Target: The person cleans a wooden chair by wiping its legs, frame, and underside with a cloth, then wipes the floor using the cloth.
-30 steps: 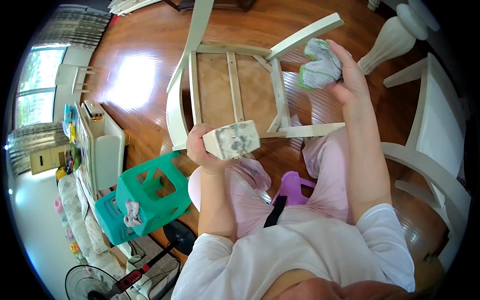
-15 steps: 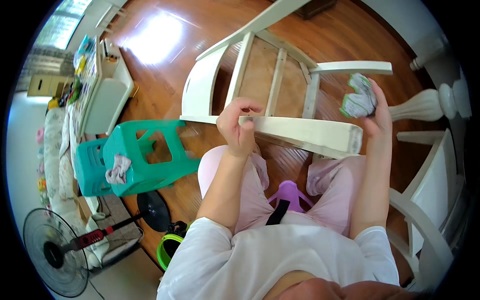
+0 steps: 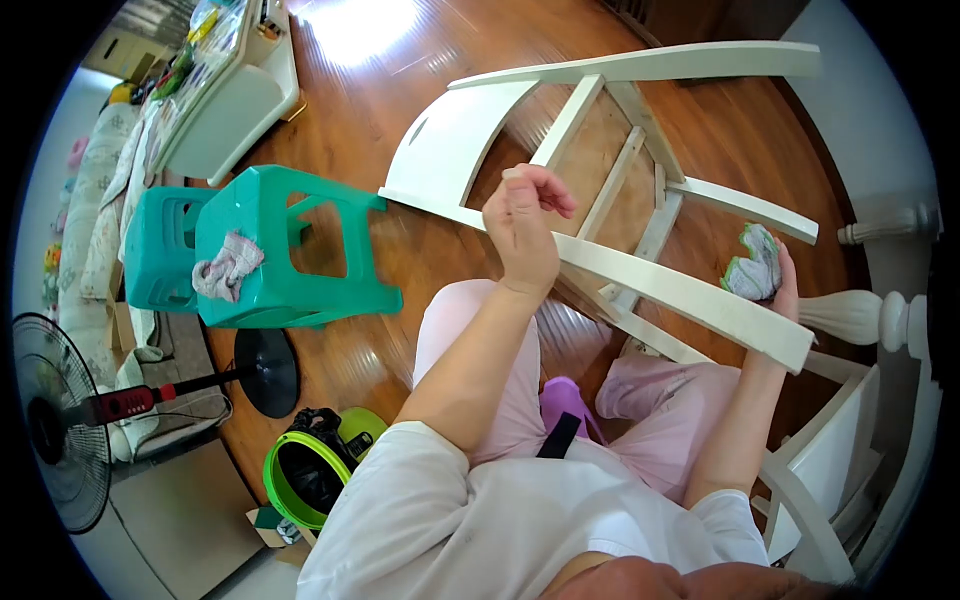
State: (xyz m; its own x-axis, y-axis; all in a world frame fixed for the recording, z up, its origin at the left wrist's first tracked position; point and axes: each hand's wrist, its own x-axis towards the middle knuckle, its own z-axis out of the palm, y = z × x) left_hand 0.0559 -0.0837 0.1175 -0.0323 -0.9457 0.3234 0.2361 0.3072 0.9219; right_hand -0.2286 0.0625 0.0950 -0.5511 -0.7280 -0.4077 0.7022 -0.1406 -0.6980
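Note:
A white wooden chair lies tipped over in front of me, its unpainted brown seat underside and braces showing. My left hand is over its long nearer rail, fingers curled and pressed together beyond the rail; what they hold, if anything, is hidden. At the right, my right hand is closed on a grey knitted glove with green trim. The end of the chair's rail passes in front of my right forearm.
Green plastic stools stand at the left with a crumpled cloth on top. A standing fan and a lime-rimmed bin are lower left. A purple stool shows between my legs. Another white chair is lower right.
The chair has turned and tipped, its rail end swinging from near my left hand toward the right. My left hand has moved right; my right hand has moved down and right with the glove.

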